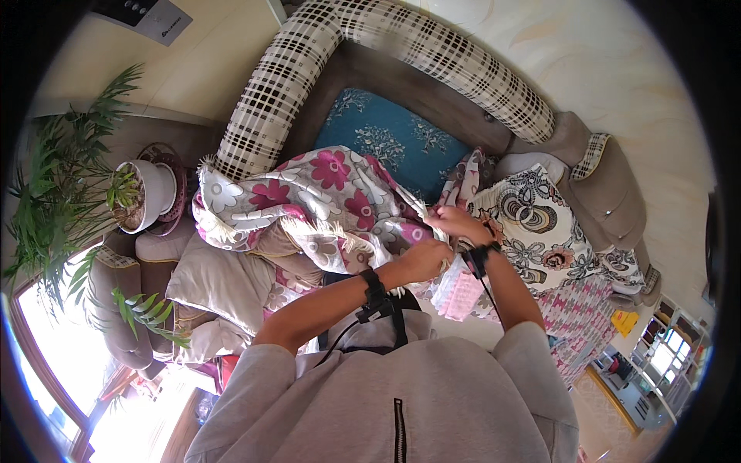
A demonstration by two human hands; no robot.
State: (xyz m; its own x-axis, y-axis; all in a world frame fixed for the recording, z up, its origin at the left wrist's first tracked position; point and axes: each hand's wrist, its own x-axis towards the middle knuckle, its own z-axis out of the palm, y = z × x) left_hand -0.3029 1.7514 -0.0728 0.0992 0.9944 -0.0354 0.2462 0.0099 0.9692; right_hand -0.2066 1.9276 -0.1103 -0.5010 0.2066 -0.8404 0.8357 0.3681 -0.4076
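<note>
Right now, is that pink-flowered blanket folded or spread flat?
Neither: the blanket lies bunched, with uneven wrinkles and a crooked fringe.

Daylight from the window [48, 339] at lower left burns out to white; the middle is softly lit and fairly sharp, while fisheye distortion bends edges toward the black rim.

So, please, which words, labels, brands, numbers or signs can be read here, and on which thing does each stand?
Black-and-silver panel, upper left: small dark lettering, which I will not copy out.
Yellow item, right: any print is too small to read.
Flowered blanket in both hands: pattern only, no lettering that I can see.
</note>
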